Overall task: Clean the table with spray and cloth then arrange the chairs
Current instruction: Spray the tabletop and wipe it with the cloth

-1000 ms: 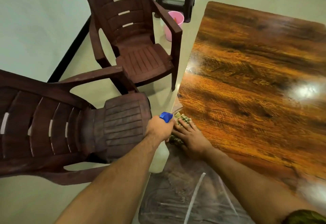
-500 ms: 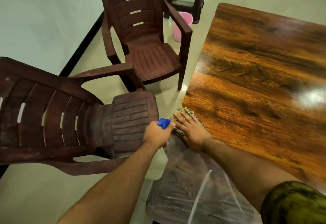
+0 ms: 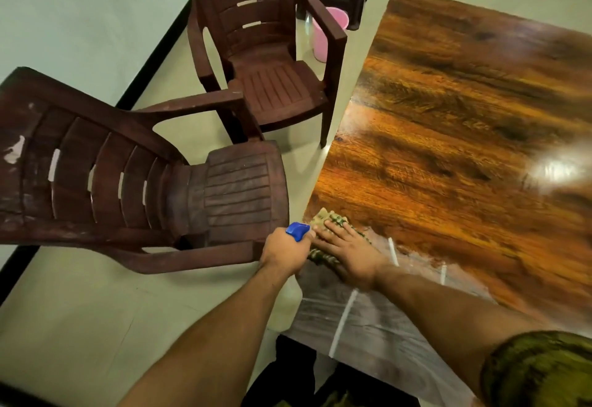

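Cloth lies under your right hand, fingers flat, at the tabletop edge; left hand grips the spray bottle.

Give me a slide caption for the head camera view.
Right hand presses a cloth on the table edge; left hand grips the spray bottle beside it.
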`<state>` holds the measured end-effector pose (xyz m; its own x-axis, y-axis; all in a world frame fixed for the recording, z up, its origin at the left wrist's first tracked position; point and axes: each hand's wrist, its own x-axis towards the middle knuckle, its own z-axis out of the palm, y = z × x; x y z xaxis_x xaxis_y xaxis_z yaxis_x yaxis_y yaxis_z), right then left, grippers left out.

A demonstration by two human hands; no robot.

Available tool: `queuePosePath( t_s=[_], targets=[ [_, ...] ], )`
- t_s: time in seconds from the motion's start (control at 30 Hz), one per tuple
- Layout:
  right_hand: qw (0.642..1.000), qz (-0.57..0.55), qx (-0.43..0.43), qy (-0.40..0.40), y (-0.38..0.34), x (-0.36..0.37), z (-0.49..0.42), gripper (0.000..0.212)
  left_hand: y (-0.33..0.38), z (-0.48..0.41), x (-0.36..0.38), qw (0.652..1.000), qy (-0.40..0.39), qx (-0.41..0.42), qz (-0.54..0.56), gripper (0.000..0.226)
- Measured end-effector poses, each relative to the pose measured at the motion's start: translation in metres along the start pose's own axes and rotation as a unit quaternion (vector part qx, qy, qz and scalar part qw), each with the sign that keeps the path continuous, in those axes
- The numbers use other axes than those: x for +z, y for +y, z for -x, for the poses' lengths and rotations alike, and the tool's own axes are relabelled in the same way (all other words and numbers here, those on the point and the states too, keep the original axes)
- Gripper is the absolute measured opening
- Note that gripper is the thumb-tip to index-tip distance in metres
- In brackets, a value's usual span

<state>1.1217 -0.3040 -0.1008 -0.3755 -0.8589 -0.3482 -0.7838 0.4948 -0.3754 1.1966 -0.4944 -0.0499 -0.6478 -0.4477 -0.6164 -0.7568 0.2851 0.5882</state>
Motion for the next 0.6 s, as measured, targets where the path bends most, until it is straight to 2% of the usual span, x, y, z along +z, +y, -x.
queuePosePath(
  t_s=[0.07,0.13,0.2,0.23,0.27,0.33,0.4,0.43,0.47,0.53,0.6],
  targets=[
    [0.999,0.005,0.031,0.013,0.017,-0.005,0.015,0.066,-0.01,0.01,0.002,1.0,0.01,-0.008,0.006,0.036],
    [0.988,-0.022,0.141,0.056,0.015,-0.011,0.006,0.065,-0.014,0.02,0.003,1.0,0.004,-0.016,0.018,0.033],
    [0.958,-0.048,0.266,0.091,-0.007,-0.013,-0.019,0.067,-0.02,0.026,0.004,1.0,0.004,-0.022,0.022,0.032],
    [0.953,-0.048,0.284,0.094,-0.021,-0.011,-0.028,0.069,-0.021,0.031,0.004,1.0,0.012,-0.018,0.02,0.032],
    [0.961,-0.041,0.257,0.089,-0.034,-0.008,-0.033,0.069,-0.021,0.034,0.005,0.999,0.021,-0.014,0.019,0.032],
    [0.993,-0.014,0.109,0.04,-0.049,0.005,-0.02,0.066,-0.023,0.04,0.009,0.999,0.037,-0.008,0.023,0.035],
    [1.0,0.016,-0.015,-0.017,-0.042,0.016,0.011,0.065,-0.022,0.045,0.015,0.999,0.04,-0.006,0.032,0.037],
    [0.999,0.026,-0.037,-0.021,-0.031,0.018,0.024,0.067,-0.02,0.05,0.019,0.999,0.041,-0.003,0.036,0.038],
    [0.999,0.03,-0.024,-0.008,-0.016,0.018,0.037,0.069,-0.019,0.055,0.026,0.998,0.042,0.0,0.041,0.039],
    [0.994,0.009,0.101,0.037,0.011,0.012,0.054,0.07,-0.016,0.061,0.039,0.998,0.042,0.005,0.055,0.042],
    [0.957,-0.038,0.276,0.078,0.035,0.003,0.073,0.07,-0.009,0.073,0.056,0.997,0.037,0.013,0.061,0.042]
  ],
)
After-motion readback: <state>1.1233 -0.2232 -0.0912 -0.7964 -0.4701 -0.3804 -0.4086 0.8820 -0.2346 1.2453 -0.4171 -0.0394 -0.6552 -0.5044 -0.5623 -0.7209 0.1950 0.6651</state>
